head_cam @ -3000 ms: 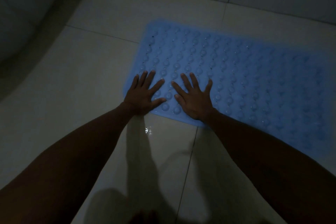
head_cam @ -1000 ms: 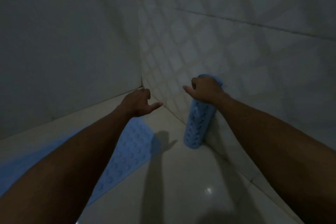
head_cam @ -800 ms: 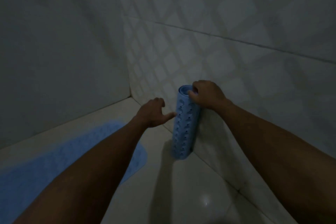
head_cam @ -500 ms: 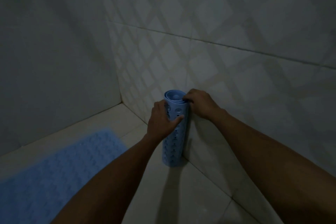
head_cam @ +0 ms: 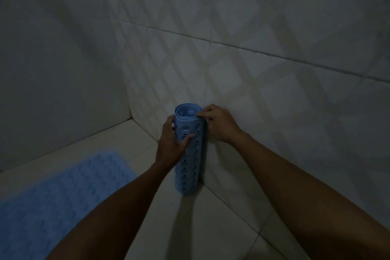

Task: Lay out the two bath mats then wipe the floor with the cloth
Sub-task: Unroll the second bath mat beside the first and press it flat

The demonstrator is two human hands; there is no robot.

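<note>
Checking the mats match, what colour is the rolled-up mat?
Light blue rolled mat, dotted with small holes, seen in the head view.

I am looking into a dim room corner where two walls meet. The right wall (head_cam: 263, 53) carries pale tiles with a diamond lattice pattern, and a dark grout line runs across it, sloping down to the right. The left wall (head_cam: 52, 59) is plain and lies in deeper shadow. Below, the floor (head_cam: 211, 228) is laid with light glossy tiles split by thin grout lines, with a dark shadow cast across them.
</note>
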